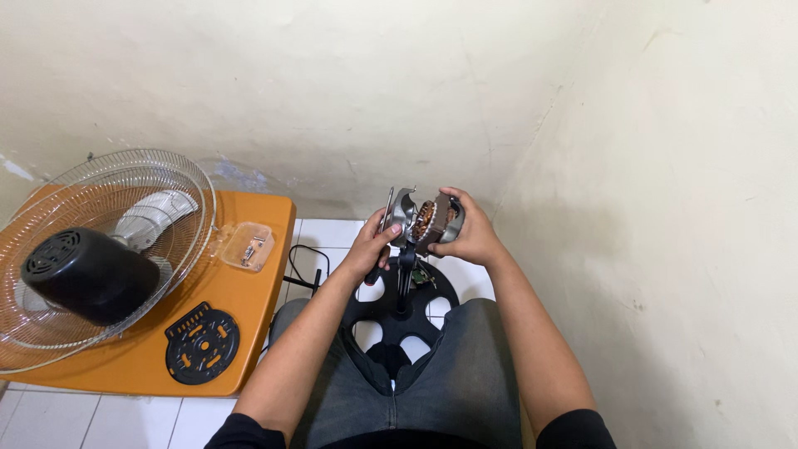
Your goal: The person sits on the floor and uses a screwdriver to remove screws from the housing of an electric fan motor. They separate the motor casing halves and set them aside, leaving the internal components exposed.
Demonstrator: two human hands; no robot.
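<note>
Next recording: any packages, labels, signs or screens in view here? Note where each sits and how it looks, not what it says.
Small clear plastic container: on the orange table, beside the wire fan guard; shallow, rectangular with rounded corners, a few small metal parts inside.
No labels, signs or screens can be made out; none shows on the grey fan motor held between the left hand and right hand.

Your right hand (470, 235) hides the fan motor's (426, 220) far side, and the wire guard (100, 249) runs off the left edge.
</note>
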